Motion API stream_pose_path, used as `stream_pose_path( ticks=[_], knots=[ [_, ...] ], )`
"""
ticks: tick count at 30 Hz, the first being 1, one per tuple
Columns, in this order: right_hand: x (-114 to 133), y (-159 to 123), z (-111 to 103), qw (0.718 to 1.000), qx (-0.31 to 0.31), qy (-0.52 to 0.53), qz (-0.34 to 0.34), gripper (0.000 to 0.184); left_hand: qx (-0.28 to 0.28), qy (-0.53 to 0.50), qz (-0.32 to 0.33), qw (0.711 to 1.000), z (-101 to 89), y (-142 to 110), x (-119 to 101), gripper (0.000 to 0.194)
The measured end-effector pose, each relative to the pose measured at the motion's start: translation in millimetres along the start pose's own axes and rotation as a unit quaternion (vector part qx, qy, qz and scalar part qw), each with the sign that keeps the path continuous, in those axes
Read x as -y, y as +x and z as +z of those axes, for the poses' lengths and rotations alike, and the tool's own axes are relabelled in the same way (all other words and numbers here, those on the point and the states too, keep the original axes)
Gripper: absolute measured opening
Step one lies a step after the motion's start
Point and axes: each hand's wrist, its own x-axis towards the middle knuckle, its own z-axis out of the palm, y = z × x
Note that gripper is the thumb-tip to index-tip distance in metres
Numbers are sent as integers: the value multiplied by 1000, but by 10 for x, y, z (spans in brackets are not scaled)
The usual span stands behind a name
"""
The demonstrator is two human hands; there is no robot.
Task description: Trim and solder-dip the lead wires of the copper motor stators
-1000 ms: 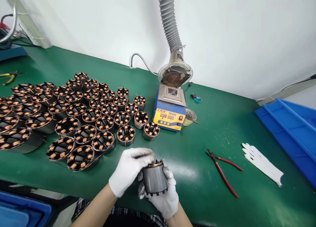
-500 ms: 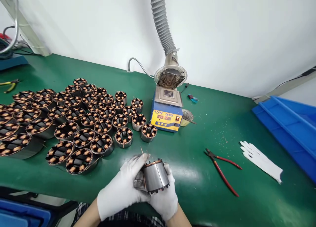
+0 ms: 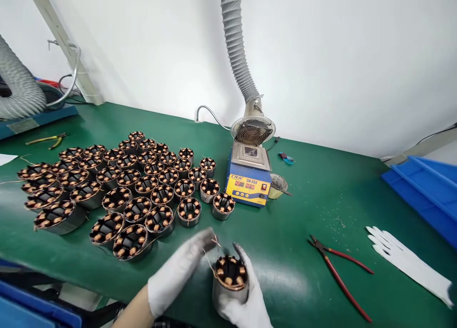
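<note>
My right hand (image 3: 246, 304), in a white glove, is wrapped round a steel stator (image 3: 230, 279) with copper windings, holding it upright at the near edge of the green bench (image 3: 314, 213). My left hand (image 3: 180, 271), also gloved, reaches in from the left. Its fingertips pinch thin copper lead wires (image 3: 212, 247) that rise from the stator's top. The left hand is a little blurred. Behind and to the left, several more wound stators (image 3: 135, 190) stand in rows.
A blue solder pot (image 3: 249, 180) stands mid-bench under a grey fume hose (image 3: 237, 47), a small dish (image 3: 276, 185) beside it. Red-handled pliers (image 3: 339, 271) and a spare white glove (image 3: 410, 263) lie at right. Blue bins (image 3: 424, 190) sit far right; yellow pliers (image 3: 48, 139) lie far left.
The stator has turned from lying on its side to upright, winding end up. My left hand let go of its body and now pinches the lead wires. The view shifted left and upward.
</note>
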Motion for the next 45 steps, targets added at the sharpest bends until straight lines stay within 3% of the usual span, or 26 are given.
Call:
stream_pose_path(
  ticks=[2,6,10,12,14,16,19,21,25,26,29,34,37,40,42,45],
  knots=[
    [-124,1,41,992,-32,-107,-54,106,37,47,-56,997,103,-28,16,49],
    [-337,13,74,954,-44,-260,-146,101,-55,7,-25,998,288,64,32,37],
    [-429,6,-12,930,-68,-323,-161,100,-115,-68,34,990,164,58,-60,37],
    [-459,16,-83,915,-60,-361,-169,100,-129,-22,31,991,59,-7,-118,42],
    [-485,42,-159,902,-43,-391,-177,95,-105,89,-19,990,3,-62,-161,40],
    [-499,74,-227,889,-18,-411,-201,85,-53,187,-58,979,14,-71,-195,24],
    [-493,98,-271,876,11,-416,-245,75,1,249,-59,967,83,6,-263,23],
    [-481,85,-239,880,7,-407,-243,77,-25,242,-34,969,98,72,-310,19],
    [-465,29,-90,900,-40,-386,-200,95,-190,122,80,971,42,98,-336,29],
    [-460,19,-57,900,-49,-384,-198,98,-192,117,68,972,34,79,-326,34],
    [-441,7,-2,901,-51,-379,-204,100,-120,160,-38,979,63,8,-280,45],
    [-399,10,-4,911,-46,-371,-173,103,-94,109,-96,985,157,-12,-210,36],
    [-369,8,-1,911,-31,-383,-150,106,-63,130,-92,985,172,21,-181,18],
    [-359,6,-1,911,-36,-385,-140,108,-75,159,-66,982,185,55,-182,9],
    [-372,7,-6,914,-48,-378,-139,109,-94,170,-59,979,202,72,-205,21],
    [-410,12,-16,922,-59,-355,-140,107,-78,175,-66,979,243,86,-244,45]
  ],
)
